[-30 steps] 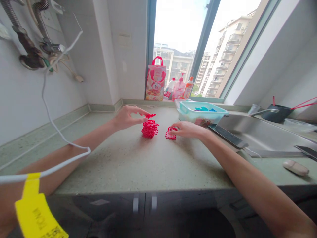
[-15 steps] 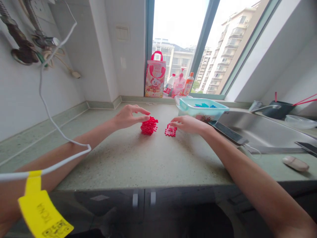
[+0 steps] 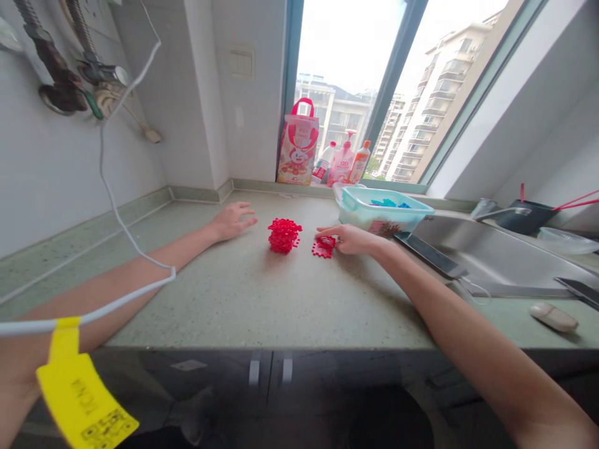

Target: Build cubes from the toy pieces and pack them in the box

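On the counter [image 3: 262, 305], a red stack [image 3: 284, 236] stands between an empty left hand [image 3: 233, 221], fingers spread, and a right hand [image 3: 352, 239] curled over flat red pieces [image 3: 322, 249]; whether gripping, I cannot tell.

The stack [image 3: 284, 236] looked like hard, shiny plastic; the box [image 3: 358, 216], smooth translucent plastic. The counter [image 3: 266, 302] had a speckled, stone-like, satin finish. The sink [image 3: 505, 255] was smooth metal with a soft sheen, the cabinets [image 3: 219, 390] glossy.
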The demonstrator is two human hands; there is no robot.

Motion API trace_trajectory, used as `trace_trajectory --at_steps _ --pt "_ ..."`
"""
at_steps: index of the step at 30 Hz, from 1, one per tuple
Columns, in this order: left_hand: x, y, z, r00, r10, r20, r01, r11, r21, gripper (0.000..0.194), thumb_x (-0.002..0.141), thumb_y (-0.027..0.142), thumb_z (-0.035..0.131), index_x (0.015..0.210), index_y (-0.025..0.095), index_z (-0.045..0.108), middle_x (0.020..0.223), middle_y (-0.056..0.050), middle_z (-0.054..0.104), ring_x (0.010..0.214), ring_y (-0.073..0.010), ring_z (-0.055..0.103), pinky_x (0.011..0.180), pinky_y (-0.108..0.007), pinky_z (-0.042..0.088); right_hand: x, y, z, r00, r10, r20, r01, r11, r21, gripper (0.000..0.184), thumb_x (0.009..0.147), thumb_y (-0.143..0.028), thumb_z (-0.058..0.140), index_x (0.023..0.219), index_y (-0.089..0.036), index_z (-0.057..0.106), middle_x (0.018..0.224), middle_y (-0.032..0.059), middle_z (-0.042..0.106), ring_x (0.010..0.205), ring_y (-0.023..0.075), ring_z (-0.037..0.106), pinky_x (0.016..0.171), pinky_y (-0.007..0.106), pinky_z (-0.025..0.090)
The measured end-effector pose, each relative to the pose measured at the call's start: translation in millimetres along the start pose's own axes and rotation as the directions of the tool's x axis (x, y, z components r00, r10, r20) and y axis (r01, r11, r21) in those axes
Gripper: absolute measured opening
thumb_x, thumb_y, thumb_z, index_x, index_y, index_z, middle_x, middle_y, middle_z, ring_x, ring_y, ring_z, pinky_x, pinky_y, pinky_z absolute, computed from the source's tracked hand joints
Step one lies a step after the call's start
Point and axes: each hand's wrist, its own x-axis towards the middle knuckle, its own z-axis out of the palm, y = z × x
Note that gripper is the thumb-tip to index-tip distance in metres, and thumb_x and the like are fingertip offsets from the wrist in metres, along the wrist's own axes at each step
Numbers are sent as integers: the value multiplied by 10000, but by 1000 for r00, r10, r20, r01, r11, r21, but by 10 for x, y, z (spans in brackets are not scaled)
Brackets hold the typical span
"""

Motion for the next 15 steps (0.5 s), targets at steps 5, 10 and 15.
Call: trace_trajectory --at_steps 5,10,15 --pt "9 -6 35 994 -22 103 14 996 85 763 975 690 382 1361 128 726 1551 -202 527 1453 -351 481 1251 -474 329 -11 -26 -60 998 55 8 -55 998 -28 656 723 -23 623 1318 -259 763 1319 35 751 1225 262 703 1116 362 516" --pt "-6 13 10 992 -40 116 31 997 77 724 992 671 365 1354 163 731 1550 -176 536 1447 -343 480 1250 -476 326 -86 -71 -126 995 104 2 -104 993 -53 478 815 -208 714 1291 -218 755 1206 60 789 1053 241 742 979 336 561" --pt "-15 36 8 995 -51 88 46 998 50 618 993 637 406 1257 218 774 1511 -140 583 1409 -344 515 1233 -498 352 -173 -153 -266 977 113 -182 -134 985 -108 418 818 -307 749 1226 -217 764 1054 60 803 957 234 746 901 345 568"
